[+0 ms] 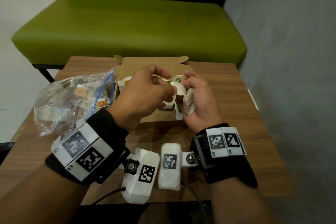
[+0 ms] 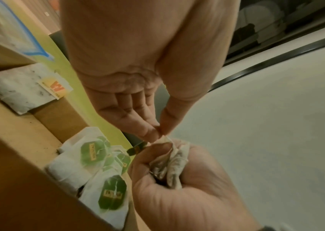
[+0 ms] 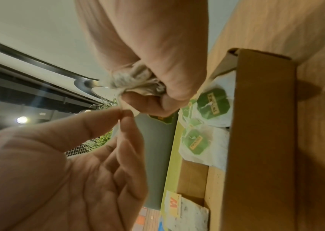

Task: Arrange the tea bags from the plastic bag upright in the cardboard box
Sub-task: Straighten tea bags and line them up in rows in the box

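Note:
The open cardboard box (image 1: 164, 66) sits mid-table. Over it, my right hand (image 1: 192, 92) grips a crumpled bunch of white tea bags (image 1: 189, 102). My left hand (image 1: 171, 86) pinches a corner of that bunch (image 2: 164, 139) between thumb and forefinger. In the right wrist view the pinch (image 3: 123, 112) is just below the bunch (image 3: 138, 82). Green-tagged tea bags (image 2: 94, 154) stand against the box's right end. An orange-tagged one (image 2: 29, 89) leans at the left end. The clear plastic bag (image 1: 69, 100), blue zip open, lies left of the box with more tea bags inside.
The small wooden table (image 1: 236, 107) stands against a green bench (image 1: 127, 29), with a grey wall (image 1: 291, 42) close on the right. The plastic bag overhangs the table's left edge. Both wrists carry white camera mounts near the front edge.

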### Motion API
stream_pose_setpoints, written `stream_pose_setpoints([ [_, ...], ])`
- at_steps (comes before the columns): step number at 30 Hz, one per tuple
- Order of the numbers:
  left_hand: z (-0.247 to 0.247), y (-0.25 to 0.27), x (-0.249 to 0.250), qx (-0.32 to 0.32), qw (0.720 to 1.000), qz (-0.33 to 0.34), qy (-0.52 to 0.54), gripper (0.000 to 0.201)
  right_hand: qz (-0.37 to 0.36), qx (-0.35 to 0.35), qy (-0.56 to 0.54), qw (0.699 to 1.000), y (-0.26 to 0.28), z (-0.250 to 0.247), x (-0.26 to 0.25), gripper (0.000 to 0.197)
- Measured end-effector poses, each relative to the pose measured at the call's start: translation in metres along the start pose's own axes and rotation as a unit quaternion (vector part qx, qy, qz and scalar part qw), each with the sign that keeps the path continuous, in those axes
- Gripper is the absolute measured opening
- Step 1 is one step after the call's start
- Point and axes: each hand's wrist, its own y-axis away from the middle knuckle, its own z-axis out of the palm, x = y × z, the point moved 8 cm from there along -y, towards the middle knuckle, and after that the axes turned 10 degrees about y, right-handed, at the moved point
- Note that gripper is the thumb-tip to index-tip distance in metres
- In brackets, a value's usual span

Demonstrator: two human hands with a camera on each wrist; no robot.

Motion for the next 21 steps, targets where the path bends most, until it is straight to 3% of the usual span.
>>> stream_pose_setpoints([
  [8, -0.025, -0.002, 0.025, 0.062, 0.989, 0.131, -0.018, 0.016, 0.033, 0.018, 0.035, 0.999, 0.004, -0.004, 0.002, 0.017],
  [12, -0.028, -0.005, 0.026, 0.052, 0.99, 0.132, 0.016, 0.017, 0.017, 0.003, 0.063, 0.998, 0.003, -0.007, -0.002, 0.005],
  [17, -0.032, -0.005, 0.035, 0.031, 0.986, 0.157, -0.045, 0.021, 0.011, -0.064, 0.126, 0.99, 0.007, -0.003, -0.006, 0.025],
  [21, -0.031, -0.003, 0.041, 0.001, 0.975, 0.171, -0.142, 0.02, -0.04, -0.108, 0.197, 0.974, 0.012, 0.005, -0.013, 0.025],
])
